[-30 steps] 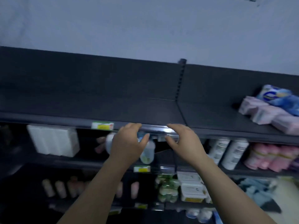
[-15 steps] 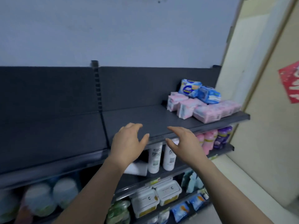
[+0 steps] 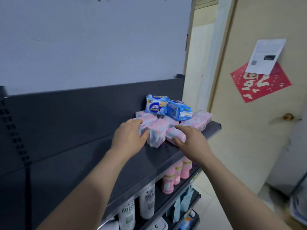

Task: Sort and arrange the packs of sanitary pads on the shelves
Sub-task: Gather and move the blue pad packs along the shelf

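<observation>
Head view: a loose pile of pink soft-plastic packs of sanitary pads [image 3: 158, 131] is seen at the right end of the dark grey metal top shelf [image 3: 83, 156], and two blue-and-white plastic packs [image 3: 157, 104] are laid on top of it, leaning together. A risk is judged here: if the pink packs below are pulled apart, the blue ones can be tipped off. Since the pile is near the right edge of the shelf, a pack may be dropped to the floor or onto the pink bottles [image 3: 176, 173] one shelf lower. The smooth wrapping may also be lost from a light grip. Both forearms are stretched forward to the pile. The left hand [image 3: 128, 136] is placed palm down on the leftmost pink pack, fingers curved over its top and thumb pressed at its near side. The right hand [image 3: 191, 140] is set on the front right pack, which is held between the curved index finger above and the thumb below.
</observation>
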A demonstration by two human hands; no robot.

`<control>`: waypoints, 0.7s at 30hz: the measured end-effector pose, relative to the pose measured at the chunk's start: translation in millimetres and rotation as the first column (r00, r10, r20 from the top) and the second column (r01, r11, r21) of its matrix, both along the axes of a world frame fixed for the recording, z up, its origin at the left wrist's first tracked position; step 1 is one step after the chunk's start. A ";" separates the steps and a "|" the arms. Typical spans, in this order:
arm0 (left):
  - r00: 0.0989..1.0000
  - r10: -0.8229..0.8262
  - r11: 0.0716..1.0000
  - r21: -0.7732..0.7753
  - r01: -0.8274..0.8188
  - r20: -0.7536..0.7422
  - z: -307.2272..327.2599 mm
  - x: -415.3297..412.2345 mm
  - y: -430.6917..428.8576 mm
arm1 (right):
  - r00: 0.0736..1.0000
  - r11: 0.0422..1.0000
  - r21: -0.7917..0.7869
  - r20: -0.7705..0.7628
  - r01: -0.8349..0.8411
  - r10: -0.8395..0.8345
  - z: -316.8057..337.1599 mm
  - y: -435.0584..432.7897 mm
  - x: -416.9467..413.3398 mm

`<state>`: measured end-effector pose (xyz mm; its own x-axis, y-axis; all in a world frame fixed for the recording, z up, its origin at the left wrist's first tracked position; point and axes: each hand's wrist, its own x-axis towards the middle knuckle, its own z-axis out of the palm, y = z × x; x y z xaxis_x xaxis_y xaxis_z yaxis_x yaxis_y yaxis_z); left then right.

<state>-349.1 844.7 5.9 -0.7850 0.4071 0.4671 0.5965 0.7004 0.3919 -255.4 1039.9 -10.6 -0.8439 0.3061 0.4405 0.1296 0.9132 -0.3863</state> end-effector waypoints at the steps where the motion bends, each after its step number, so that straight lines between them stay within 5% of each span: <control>1: 1.000 -0.015 1.000 0.000 0.015 0.008 0.6 -10.7 9.7 | 1.000 1.000 -0.002 -0.001 0.024 -0.024 0.4 8.1 -5.9; 13: 0.999 -0.042 0.998 -0.052 0.043 0.022 19.6 -126.7 112.1 | 0.995 0.995 0.030 -0.013 0.099 -0.099 9.7 119.2 -107.2; 21: 0.998 0.044 0.975 -0.220 -0.036 0.035 28.7 -205.1 171.4 | 0.990 0.995 0.049 0.106 0.088 -0.093 18.7 179.4 -190.4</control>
<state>-554.3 1016.1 34.7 -0.8188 0.4640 0.3381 0.5533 0.7949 0.2491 -445.7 1219.3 8.1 -0.8570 0.3660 0.3626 0.2517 0.9115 -0.3252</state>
